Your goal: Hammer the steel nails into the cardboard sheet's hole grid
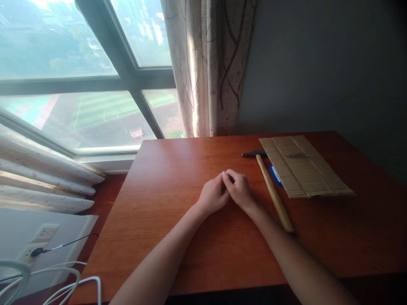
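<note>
My left hand point(213, 192) and my right hand point(238, 188) meet over the middle of the wooden table point(152, 203). Their fingers are curled, and the thumbs and fingertips touch. Whatever lies between them, if anything, is hidden. Just right of my right hand lies a hammer point(274, 192) with a pale wooden handle and a dark head, its handle end toward me. Beyond it, a sheet of corrugated cardboard point(305, 173) carries a small row of dark, thin pieces point(295, 155), perhaps nails or screws. A blue-and-white object point(276, 174) shows partly from under the cardboard's left edge.
A window point(104, 114) and a patterned curtain point(203, 63) stand beyond the table. At the lower left, white cables point(76, 279) loop near the table's edge, by a wall socket point(46, 233) with a black plug. A grey wall rises at the right.
</note>
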The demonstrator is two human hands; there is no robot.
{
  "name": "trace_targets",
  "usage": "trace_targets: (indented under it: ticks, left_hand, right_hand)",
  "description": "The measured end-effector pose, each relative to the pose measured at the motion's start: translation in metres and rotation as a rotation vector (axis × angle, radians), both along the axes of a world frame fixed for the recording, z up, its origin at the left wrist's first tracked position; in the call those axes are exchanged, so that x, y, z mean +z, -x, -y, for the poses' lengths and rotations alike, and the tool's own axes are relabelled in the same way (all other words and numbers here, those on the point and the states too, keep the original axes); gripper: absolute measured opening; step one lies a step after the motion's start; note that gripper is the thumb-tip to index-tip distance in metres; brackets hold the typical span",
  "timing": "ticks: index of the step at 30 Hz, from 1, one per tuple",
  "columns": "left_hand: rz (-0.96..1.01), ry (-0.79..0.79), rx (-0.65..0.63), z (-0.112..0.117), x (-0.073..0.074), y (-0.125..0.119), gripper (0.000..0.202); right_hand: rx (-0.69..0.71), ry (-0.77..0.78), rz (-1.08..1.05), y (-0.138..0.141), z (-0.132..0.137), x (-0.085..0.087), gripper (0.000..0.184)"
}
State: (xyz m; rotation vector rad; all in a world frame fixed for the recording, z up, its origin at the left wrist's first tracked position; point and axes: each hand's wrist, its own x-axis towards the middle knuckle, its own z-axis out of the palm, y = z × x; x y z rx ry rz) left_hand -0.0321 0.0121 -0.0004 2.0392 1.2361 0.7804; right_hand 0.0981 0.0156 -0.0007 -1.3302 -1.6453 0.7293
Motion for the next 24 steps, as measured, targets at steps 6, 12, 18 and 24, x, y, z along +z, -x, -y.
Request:
trace_targets:
  ticks: [6,12,18,24]
  left_hand:
    - [-0.004,-0.012,-0.001,0.0009,-0.0007,-0.0004,0.01]
    - [-0.015,0.0,0.015,0.001,0.002,-0.0011,0.007]
    - [-0.004,-0.008,0.005,0.0003,-0.0003,-0.001,0.008]
    - [-0.015,0.007,0.013,0.0004,0.0004,-0.0012,0.007]
  right_hand:
    - [0.005,-0.003,0.011,0.0002,-0.0005,-0.0012,0.036]
    - [-0.003,-0.005,0.026,0.0002,-0.0012,-0.0021,0.037]
    - [0.002,-0.001,0.017,0.0003,0.0008,0.0001,0.036]
    - [0.001,-0.008,0.023,0.0008,-0.0006,-0.0007,0.036]
